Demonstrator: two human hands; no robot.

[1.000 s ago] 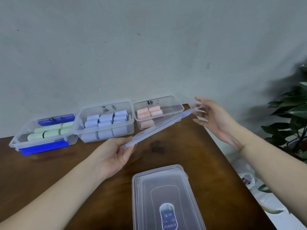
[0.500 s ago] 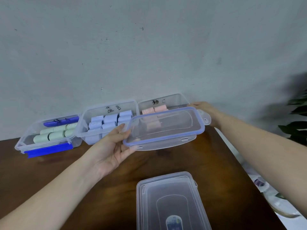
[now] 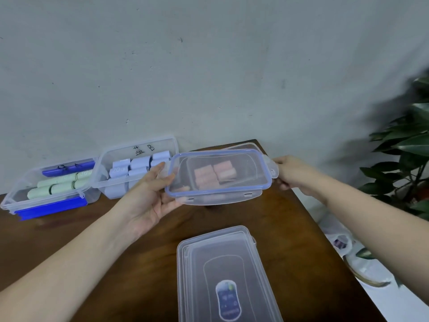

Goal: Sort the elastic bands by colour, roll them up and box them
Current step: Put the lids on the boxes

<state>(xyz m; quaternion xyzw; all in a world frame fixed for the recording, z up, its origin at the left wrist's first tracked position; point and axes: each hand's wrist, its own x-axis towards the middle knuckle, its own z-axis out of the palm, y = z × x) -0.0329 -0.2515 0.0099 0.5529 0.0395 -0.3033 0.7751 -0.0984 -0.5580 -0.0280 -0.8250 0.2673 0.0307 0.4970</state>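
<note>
At the bench's (image 3: 69,231) back-left corner stood a box of green rolls (image 3: 50,187), then a box of blue rolls (image 3: 137,167) beside it. The left hand (image 3: 151,194) gripped the left end of a clear blue-rimmed lid (image 3: 246,182), held over the pink rolls (image 3: 214,174) at the back edge. The right hand (image 3: 293,174) pinched the lid's right-end tab. Another lid (image 3: 226,275) lay at the front edge.
</note>
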